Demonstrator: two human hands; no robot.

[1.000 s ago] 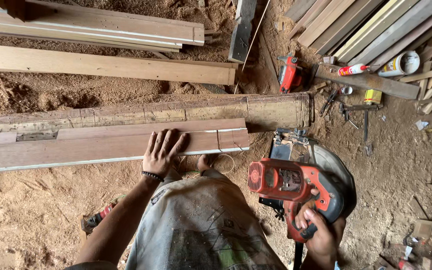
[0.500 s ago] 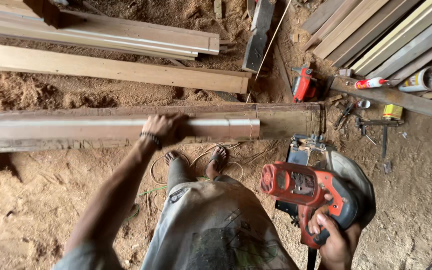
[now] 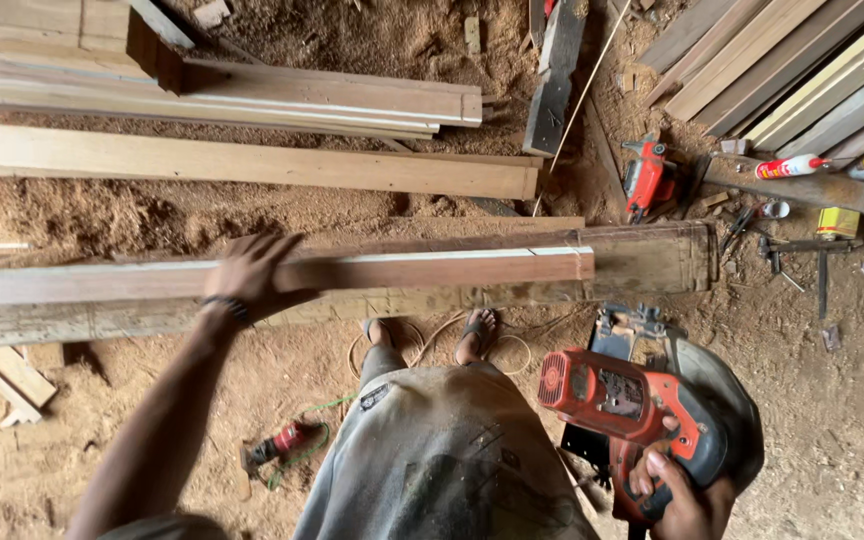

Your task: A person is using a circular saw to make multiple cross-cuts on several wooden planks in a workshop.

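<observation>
Plank (image 3: 432, 270), reddish, long and narrow, lay left to right across the middle of the view, tilted partly on edge, resting on a wider grey beam (image 3: 652, 262) that ran the same way beneath it. Left hand (image 3: 247, 275) gripped the plank left of its middle, fingers (image 3: 262, 247) spread and wrapped over the top edge; a dark band sat at the wrist. Plank's right end stopped short of the beam's right end.

Right hand (image 3: 687, 500) was low right, closed around the handle of an orange circular saw (image 3: 642, 410), held in the air beside the person's right leg, well apart from the plank. Saw's grey blade guard (image 3: 727, 400) faced right.

Person stood just behind the beam in grey trousers, two feet in sandals (image 3: 477, 330) showing just below it. Ground was sawdust and dirt.

Beyond the beam: another long pale board (image 3: 252, 165), then a stack of boards (image 3: 232, 95) farther up. More boards (image 3: 792, 60) leaned in at top right. A dark offcut (image 3: 552, 80) lay near top centre.

Right of the beam's end, a red power tool (image 3: 649, 178) lay on the ground, with a white tube (image 3: 792, 166), a yellow tin (image 3: 837, 222) and a metal clamp (image 3: 812, 250) near it. A small red tool (image 3: 282, 442) with a green cord lay on the ground by the left leg. A pale wood scrap (image 3: 7, 380) lay lower left under the beam.
</observation>
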